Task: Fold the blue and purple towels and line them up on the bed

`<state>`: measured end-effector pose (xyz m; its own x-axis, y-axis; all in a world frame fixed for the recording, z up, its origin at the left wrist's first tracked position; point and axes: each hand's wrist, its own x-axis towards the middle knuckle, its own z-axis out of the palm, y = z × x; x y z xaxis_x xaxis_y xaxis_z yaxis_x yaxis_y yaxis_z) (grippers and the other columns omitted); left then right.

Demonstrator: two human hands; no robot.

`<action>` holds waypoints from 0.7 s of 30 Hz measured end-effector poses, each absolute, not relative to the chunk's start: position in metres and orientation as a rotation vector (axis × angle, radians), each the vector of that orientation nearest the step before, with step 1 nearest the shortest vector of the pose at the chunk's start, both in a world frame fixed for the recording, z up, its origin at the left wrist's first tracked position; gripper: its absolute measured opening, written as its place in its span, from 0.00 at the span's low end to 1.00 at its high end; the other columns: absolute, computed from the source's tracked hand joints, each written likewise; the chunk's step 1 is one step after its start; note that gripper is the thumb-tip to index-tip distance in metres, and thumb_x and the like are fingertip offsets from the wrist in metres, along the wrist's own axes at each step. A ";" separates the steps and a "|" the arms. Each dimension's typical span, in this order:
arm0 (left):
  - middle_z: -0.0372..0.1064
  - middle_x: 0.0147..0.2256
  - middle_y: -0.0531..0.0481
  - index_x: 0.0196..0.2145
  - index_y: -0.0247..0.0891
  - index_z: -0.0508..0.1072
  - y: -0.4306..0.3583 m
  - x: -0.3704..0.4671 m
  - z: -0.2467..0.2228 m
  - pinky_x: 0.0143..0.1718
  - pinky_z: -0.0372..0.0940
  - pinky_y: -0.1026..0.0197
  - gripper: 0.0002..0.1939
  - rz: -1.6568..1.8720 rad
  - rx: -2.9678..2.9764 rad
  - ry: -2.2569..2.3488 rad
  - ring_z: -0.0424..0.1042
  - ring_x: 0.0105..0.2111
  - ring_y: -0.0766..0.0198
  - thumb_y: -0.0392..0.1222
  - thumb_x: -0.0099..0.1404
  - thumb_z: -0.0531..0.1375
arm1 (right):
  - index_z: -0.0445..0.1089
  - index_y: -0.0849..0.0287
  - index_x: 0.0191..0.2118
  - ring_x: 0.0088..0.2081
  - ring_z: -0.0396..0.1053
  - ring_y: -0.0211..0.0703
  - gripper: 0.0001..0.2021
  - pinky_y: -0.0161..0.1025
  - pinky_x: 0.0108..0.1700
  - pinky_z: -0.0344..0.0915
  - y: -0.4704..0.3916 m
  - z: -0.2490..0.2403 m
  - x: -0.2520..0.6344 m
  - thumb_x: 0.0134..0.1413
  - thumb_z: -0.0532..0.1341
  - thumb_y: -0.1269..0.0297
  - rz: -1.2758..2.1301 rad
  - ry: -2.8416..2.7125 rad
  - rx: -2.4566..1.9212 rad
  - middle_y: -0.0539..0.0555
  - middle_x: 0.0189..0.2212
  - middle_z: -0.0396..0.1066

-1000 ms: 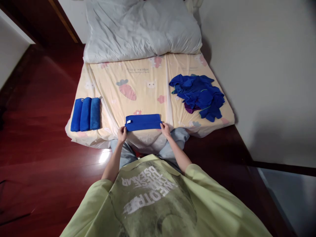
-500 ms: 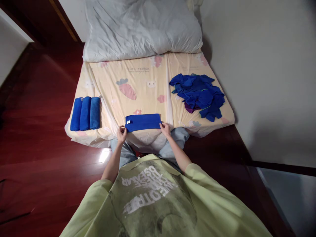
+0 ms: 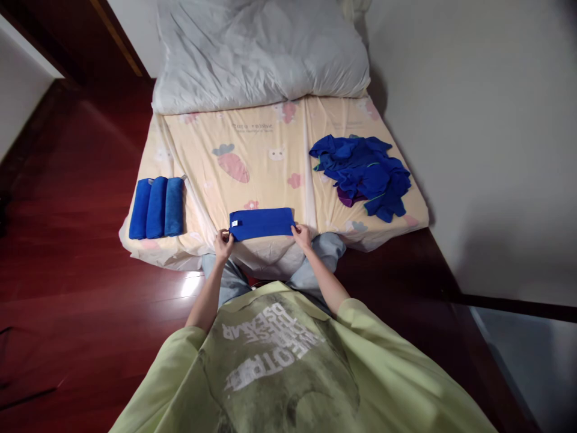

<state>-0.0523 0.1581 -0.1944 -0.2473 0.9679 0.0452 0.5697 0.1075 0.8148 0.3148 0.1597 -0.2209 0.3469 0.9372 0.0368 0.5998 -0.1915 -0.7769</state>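
A blue cloth point(image 3: 264, 223), folded into a flat strip with a small white label near its left end, lies at the front edge of the bed. My left hand point(image 3: 223, 245) pinches its lower left corner. At the right end, my right hand point(image 3: 301, 235) grips the lower corner between thumb and fingers. Three rolled blue cloths point(image 3: 156, 207) lie side by side on the left of the bed. On the right is a loose heap of crumpled blue cloths point(image 3: 365, 171), with a purple one point(image 3: 347, 197) partly showing under it.
A patterned cream sheet point(image 3: 265, 174) covers the bed. A bulky grey-white quilt point(image 3: 261, 54) lies across its far part. The wall point(image 3: 487, 150) stands close on the right, and dark red floor point(image 3: 81, 240) shows on the left.
My left hand has shifted very slightly to the right at the cloth's corner. Otherwise the cloths and my right hand look the same.
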 end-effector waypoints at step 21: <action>0.74 0.53 0.41 0.45 0.40 0.76 0.161 -0.050 -0.187 0.62 0.63 0.45 0.16 0.845 2.158 1.633 0.67 0.57 0.51 0.30 0.68 0.51 | 0.78 0.58 0.47 0.54 0.69 0.54 0.16 0.51 0.61 0.66 0.152 -0.180 0.308 0.64 0.54 0.74 0.372 -1.912 -1.701 0.60 0.49 0.77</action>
